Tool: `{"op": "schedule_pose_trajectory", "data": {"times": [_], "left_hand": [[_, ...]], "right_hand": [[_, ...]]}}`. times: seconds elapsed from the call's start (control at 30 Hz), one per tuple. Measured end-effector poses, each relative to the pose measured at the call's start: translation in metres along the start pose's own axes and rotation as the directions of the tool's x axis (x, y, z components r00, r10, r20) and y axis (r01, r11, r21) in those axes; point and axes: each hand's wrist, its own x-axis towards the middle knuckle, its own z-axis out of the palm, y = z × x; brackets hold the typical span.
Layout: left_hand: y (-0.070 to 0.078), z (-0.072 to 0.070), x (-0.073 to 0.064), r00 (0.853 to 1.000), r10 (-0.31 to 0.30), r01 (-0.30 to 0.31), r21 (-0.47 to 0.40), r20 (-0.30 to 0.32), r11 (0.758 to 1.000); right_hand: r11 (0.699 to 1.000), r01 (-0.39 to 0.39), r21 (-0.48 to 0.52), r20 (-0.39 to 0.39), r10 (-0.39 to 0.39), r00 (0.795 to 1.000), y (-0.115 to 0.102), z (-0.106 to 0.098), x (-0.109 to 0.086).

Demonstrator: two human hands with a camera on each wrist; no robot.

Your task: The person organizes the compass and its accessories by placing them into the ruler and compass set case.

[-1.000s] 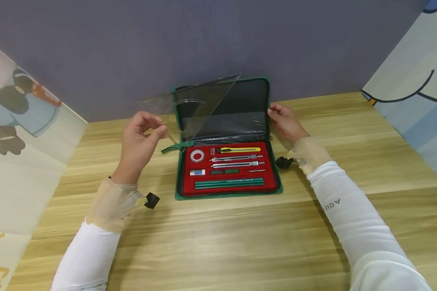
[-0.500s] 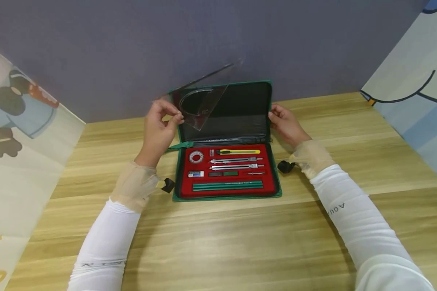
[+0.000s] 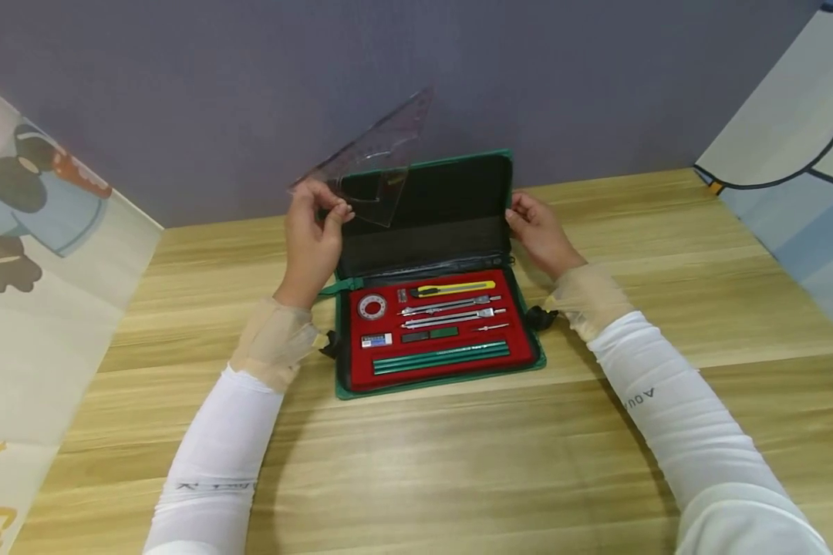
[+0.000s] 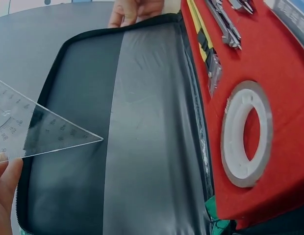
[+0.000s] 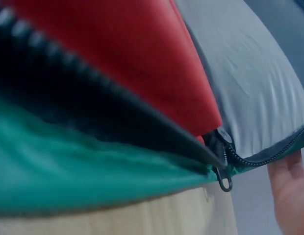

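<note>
My left hand [image 3: 315,239] pinches a clear plastic set square [image 4: 54,129] near one edge, raised in front of the lid's upper left. In the left wrist view its pointed corner overlaps the black inner pocket [image 4: 142,122]. A green zip case lies unfolded on the table, its lid [image 3: 451,200] tilted up at the back. My right hand [image 3: 544,240] grips the lid's right edge, thumb on the inner side and fingers behind. Red foam [image 3: 521,343] fills the base, holding a yellow utility knife [image 3: 458,289], two compasses [image 3: 451,317], green pencils [image 3: 440,358] and an eraser [image 3: 376,340].
A round white ring [image 4: 235,147] sits in the foam's back left corner, beside a small sharpener [image 3: 402,294]. A green strap [image 3: 343,286] sticks out left of the hinge. The wooden table [image 3: 430,462] meets a grey wall [image 3: 562,92] behind the case.
My left hand has moved right and up with the set square, away from the strap and over the lid. The case has turned slightly, while my right hand keeps its hold on the lid.
</note>
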Motion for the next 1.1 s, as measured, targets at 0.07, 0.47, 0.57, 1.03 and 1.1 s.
{"op": "schedule_pose_trajectory", "data": {"times": [0.07,0.47,0.57,1.03,1.1], "left_hand": [[0.0,0.001,0.001,1.0,0.008,-0.008,0.007,-0.002,1.0],[-0.006,0.007,0.003,0.998,-0.019,0.017,0.045,0.059,0.999],[-0.008,0.005,0.004,0.995,-0.015,0.005,0.1,0.097,0.995],[-0.003,-0.009,0.006,0.944,-0.154,0.014,0.43,0.291,0.903],[0.0,-0.008,0.007,0.932,-0.171,-0.007,0.488,0.319,0.873]], "right_hand": [[1.0,0.009,0.005,0.007,-0.009,1.0,0.0,0.0,-0.001],[1.0,-0.011,0.024,0.045,0.01,0.999,0.001,-0.002,-0.001],[1.0,-0.013,0.023,0.05,0.012,0.999,0.001,-0.002,0.0],[1.0,0.011,-0.008,0.073,-0.011,0.997,0.003,-0.003,0.0],[1.0,0.012,-0.01,0.074,-0.012,0.997,0.003,-0.004,0.0]]}}
